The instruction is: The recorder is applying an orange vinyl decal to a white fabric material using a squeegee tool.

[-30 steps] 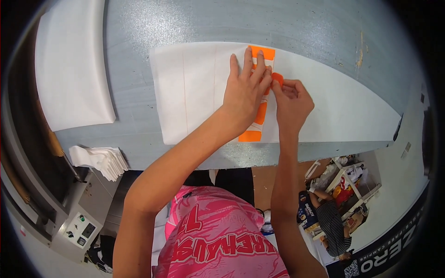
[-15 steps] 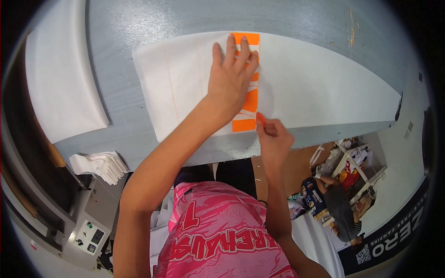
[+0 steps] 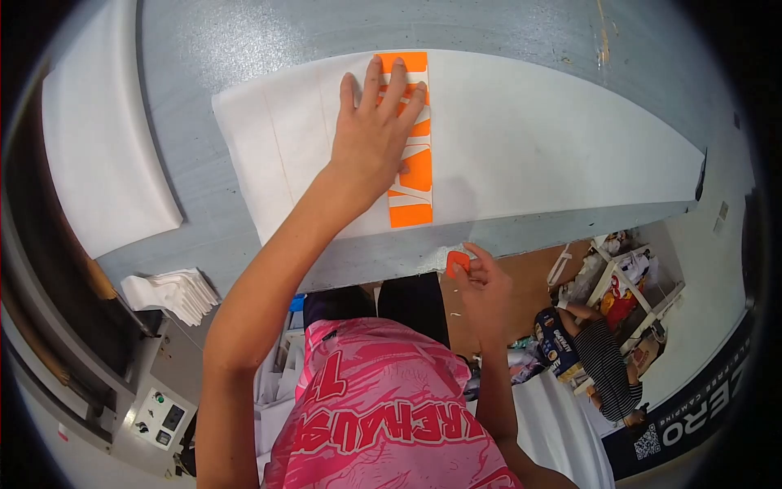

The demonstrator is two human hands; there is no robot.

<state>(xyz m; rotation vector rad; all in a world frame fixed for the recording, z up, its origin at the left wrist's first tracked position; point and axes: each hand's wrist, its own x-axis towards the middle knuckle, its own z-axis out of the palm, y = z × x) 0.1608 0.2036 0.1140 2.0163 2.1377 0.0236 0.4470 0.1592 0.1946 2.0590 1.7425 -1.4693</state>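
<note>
On the strip (image 3: 416, 169), the left hand (image 3: 366, 138) lies, fingers spread. Nearer, the right hand (image 3: 487, 289) pinches an orange piece (image 3: 457, 261), likely light and bendy, best held by an edge.

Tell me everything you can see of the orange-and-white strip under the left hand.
The strip is long, narrow and bright orange, with pale gaps crossing it, some slanted. It looks like thin film or paper. It lies flat across the white sheet, from the far edge to near the close one. The left hand's spread fingers partly cover its far half.
</note>
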